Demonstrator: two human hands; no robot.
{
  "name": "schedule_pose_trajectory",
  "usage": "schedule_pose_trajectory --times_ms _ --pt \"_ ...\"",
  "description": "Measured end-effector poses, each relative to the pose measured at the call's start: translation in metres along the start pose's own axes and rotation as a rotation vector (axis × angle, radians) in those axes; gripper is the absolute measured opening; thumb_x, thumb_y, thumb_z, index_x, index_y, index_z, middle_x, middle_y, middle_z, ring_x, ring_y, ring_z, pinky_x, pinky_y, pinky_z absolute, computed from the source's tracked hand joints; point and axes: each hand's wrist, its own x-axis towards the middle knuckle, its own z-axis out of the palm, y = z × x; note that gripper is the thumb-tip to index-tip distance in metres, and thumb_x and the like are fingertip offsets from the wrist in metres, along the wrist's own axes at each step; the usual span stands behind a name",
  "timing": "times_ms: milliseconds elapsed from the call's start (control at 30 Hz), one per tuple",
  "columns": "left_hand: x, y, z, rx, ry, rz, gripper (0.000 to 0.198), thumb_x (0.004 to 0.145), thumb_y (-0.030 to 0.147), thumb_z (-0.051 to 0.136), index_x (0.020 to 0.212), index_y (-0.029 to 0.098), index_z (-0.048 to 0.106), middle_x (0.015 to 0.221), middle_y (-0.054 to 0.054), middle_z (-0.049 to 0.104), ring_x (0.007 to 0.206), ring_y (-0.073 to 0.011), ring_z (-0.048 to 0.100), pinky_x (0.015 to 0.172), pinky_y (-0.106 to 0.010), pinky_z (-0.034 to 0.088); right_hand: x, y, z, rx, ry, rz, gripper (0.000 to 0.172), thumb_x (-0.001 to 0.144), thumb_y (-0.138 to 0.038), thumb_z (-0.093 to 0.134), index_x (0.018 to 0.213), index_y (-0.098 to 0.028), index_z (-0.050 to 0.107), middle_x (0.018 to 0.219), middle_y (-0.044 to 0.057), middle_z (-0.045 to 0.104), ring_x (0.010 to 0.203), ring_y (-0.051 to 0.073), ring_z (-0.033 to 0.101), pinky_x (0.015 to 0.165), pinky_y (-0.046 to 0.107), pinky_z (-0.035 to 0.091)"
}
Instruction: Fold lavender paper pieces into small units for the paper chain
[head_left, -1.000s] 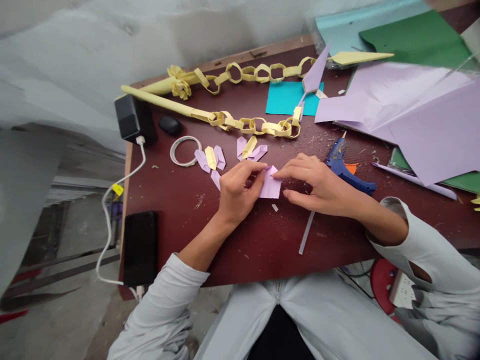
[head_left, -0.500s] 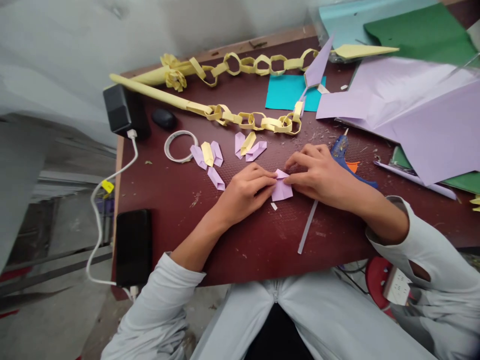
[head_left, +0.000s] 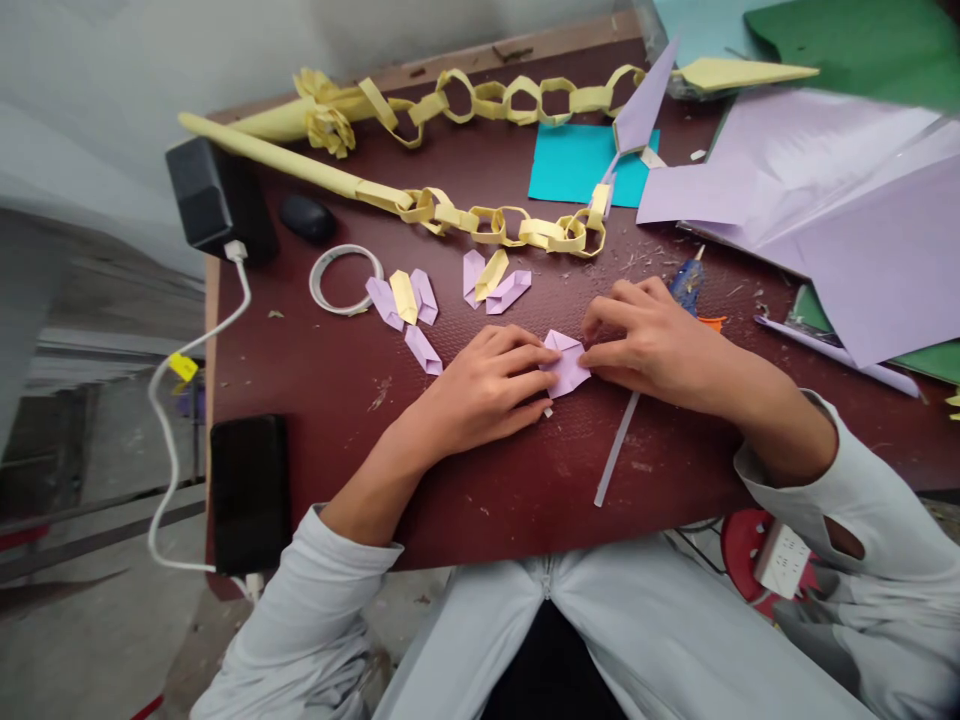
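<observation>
A small folded purple paper point(head_left: 568, 364) lies on the dark red table between my hands. My left hand point(head_left: 495, 385) rests at its left edge, fingertips on the paper. My right hand point(head_left: 649, 345) has thumb and fingers closed at the paper's right corner. Up and to the left are folded purple pieces around a yellow one point(head_left: 403, 297), and a second such group point(head_left: 492, 277). A thin purple strip point(head_left: 617, 450) lies below my right hand, and a blue glue gun point(head_left: 688, 284) is partly hidden behind it.
Yellow paper chains point(head_left: 495, 225) run across the back, near a turquoise sheet point(head_left: 559, 165). Large purple sheets point(head_left: 840, 220) cover the right side. At the left are a tape ring point(head_left: 316, 280), black mouse point(head_left: 307, 217), power bank point(head_left: 214, 195) and phone point(head_left: 250, 490) with a white cable.
The purple paper shows more of its face, its top now folded into a point with creases. My hands have spread slightly apart, and the camera view has shifted a little.
</observation>
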Motion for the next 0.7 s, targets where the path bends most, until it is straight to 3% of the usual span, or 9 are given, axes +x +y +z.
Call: schedule_pose_trajectory --times_ms 267,533,700 --pt "0.004 0.006 0.003 0.116 0.008 0.034 0.014 0.113 0.016 0.064 0.112 0.02 0.078 0.143 -0.012 0.081 0.131 -0.0319 0.069 0.111 -0.051 0.057 -0.002 0.005 0.0 0.064 -0.078 -0.105 0.036 0.119 -0.03 0.056 0.097 -0.025 0.085 0.121 0.012 0.072 0.108 0.03 0.055 0.091 0.047 0.032" --pt "0.014 0.012 0.019 0.182 0.102 -0.066 0.02 0.118 0.02 0.056 0.109 0.018 0.075 0.118 -0.012 0.083 0.111 -0.0295 0.069 0.098 -0.047 0.053 -0.001 0.002 0.005 0.058 -0.062 -0.057 0.03 0.12 -0.028 0.052 0.11 -0.025 0.081 0.117 0.012 0.073 0.106 0.03 0.056 0.091 0.045 0.032" --pt "0.015 0.015 0.028 0.224 0.113 -0.108 0.025 0.119 0.022 0.053 0.108 0.018 0.075 0.114 -0.014 0.078 0.109 -0.0308 0.068 0.095 -0.047 0.052 0.001 -0.001 0.01 0.016 -0.039 0.001 0.024 0.118 -0.027 0.055 0.111 -0.022 0.077 0.112 0.012 0.072 0.105 0.032 0.057 0.088 0.044 0.031"
